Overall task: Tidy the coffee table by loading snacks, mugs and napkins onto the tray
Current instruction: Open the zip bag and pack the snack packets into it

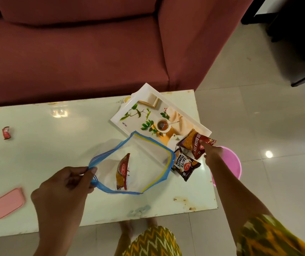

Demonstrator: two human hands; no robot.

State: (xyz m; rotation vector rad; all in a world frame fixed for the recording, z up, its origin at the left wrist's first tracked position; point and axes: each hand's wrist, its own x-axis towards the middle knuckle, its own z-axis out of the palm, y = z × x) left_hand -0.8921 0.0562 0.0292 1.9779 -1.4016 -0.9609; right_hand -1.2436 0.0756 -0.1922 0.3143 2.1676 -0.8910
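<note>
Left grip (68, 182), arm reaching in from below, pinches the blue rim of the clear zip bag (148, 167) and holds its mouth wide above the surface (46, 154). A red snack packet (123, 172) stands inside. Right grip (211, 154), arm stretched forward, clasps the bhujia sev packet (194, 143) over the tray's (115, 120) near corner, overlapping the salted peanuts packet (185, 164) lying there. The bag covers the tray's near edge. The tray's far corner overhangs the surface towards the sofa (74, 52). A pink lid (9, 202) is blurred at left, and the right arm partly hides a pink tub (231, 163) on the floor (277, 126).
</note>
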